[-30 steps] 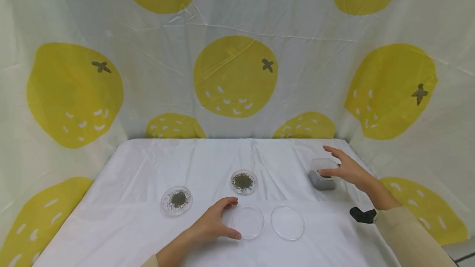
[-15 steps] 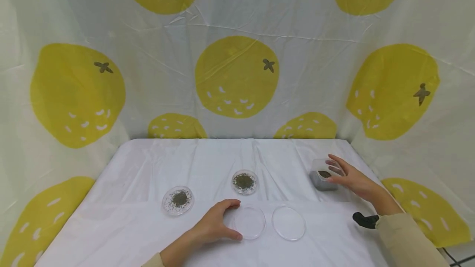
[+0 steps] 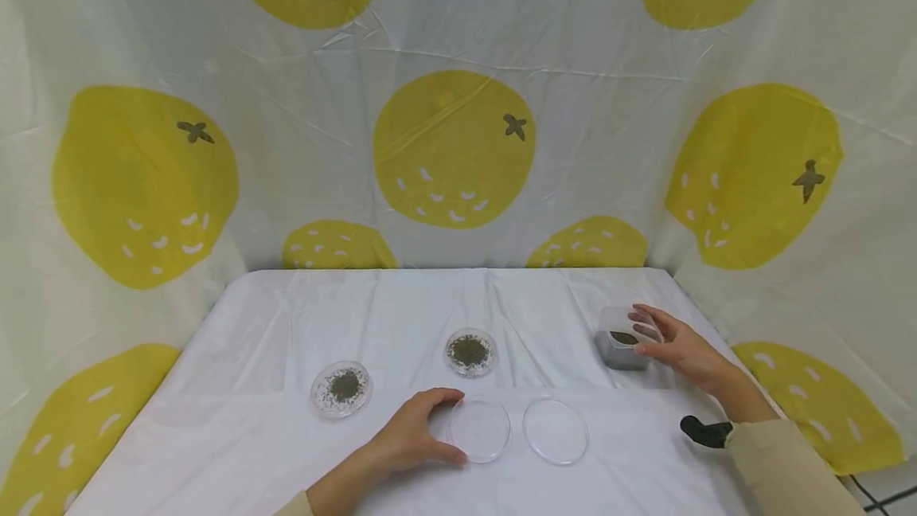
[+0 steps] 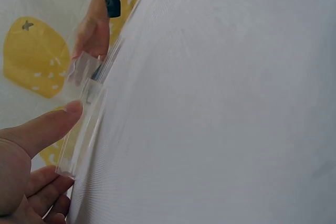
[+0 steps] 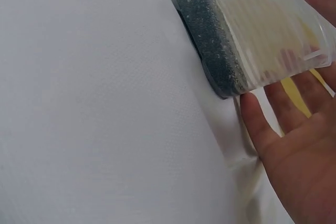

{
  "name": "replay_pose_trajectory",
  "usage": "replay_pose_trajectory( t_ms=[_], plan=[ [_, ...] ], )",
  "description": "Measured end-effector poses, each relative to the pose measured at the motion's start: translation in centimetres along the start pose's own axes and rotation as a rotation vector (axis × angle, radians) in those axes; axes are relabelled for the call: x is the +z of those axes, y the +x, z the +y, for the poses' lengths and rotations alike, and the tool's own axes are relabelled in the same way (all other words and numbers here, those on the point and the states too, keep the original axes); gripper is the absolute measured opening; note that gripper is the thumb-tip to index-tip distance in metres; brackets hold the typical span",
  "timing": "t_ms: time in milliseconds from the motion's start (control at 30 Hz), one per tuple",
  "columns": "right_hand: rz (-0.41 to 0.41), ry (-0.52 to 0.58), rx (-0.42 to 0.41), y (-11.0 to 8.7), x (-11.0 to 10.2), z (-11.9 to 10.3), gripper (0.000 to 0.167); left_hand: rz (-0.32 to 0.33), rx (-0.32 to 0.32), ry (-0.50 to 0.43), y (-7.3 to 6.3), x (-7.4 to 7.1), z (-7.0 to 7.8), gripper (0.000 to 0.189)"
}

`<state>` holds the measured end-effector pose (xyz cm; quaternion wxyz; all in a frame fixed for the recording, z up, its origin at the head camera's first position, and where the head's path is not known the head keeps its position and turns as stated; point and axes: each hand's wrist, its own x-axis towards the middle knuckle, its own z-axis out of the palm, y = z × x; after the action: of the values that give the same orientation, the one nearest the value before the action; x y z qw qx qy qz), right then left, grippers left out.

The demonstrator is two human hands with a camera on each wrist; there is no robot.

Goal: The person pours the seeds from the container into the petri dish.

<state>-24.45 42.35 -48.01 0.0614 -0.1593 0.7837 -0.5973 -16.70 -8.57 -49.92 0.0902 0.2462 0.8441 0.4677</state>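
At the table's near middle, my left hand holds a clear, round petri dish by its left side, thumb and fingers at opposite parts of the rim. The left wrist view shows the thumb on the dish wall. At the right, my right hand grips a clear plastic tub, its lower part filled with dark grains. Fingers and thumb lie on opposite sides of the tub. Just right of the held dish lies another clear round dish or lid.
Two petri dishes with dark, soil-like grains stand farther back: one in the middle, one at the left. White cloth covers the table. A lemon-print curtain encloses the back and sides.
My right hand has come down from above the tub and closed around its right side. The left hand and the dishes stay where they were.
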Motion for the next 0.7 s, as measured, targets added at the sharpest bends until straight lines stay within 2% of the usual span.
replay_pose_trajectory(
  t_ms=[167, 367, 500, 700],
  plan=[
    [0.044, -0.016, -0.004, -0.2, 0.7, -0.7, 0.075, -0.003, -0.028, -0.025, -0.1, 0.2, 0.1, 0.078],
    [0.075, -0.079, -0.013, 0.7, 1.8, -2.2, 0.072, 0.001, -0.044, -0.044, -0.2, 0.2, 0.2, 0.077],
    [0.085, -0.127, -0.028, 1.3, 3.2, -3.7, 0.073, 0.006, -0.042, -0.032, -0.2, 0.2, 0.3, 0.077],
    [0.076, -0.122, -0.086, 2.2, 5.6, -5.9, 0.076, 0.006, -0.034, -0.03, -0.1, 0.1, 0.2, 0.076]
  ],
)
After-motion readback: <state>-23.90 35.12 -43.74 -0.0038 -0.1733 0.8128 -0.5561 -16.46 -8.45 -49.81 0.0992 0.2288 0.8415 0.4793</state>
